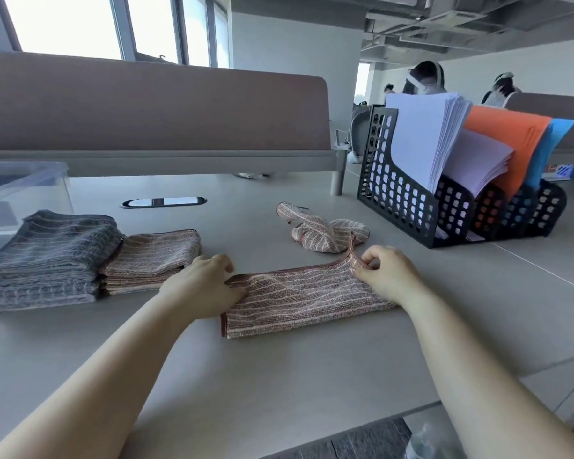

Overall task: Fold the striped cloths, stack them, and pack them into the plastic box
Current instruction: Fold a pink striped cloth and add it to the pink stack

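A reddish-brown striped cloth (299, 299) lies folded into a long strip on the table in front of me. My left hand (203, 286) pinches its left end. My right hand (388, 276) pinches its far right corner, which stands up a little. A crumpled reddish-brown striped cloth (318, 231) lies just behind it. At the left sit a stack of folded grey striped cloths (47, 260) and, touching it, a lower stack of folded reddish-brown cloths (153, 256). The clear plastic box (20, 190) stands at the far left behind the stacks.
A black perforated file rack (411, 200) with white, orange and blue papers stands at the back right. A brown desk divider (153, 107) runs along the back. An oval cable port (163, 202) sits in the table (279, 376). People sit beyond the rack.
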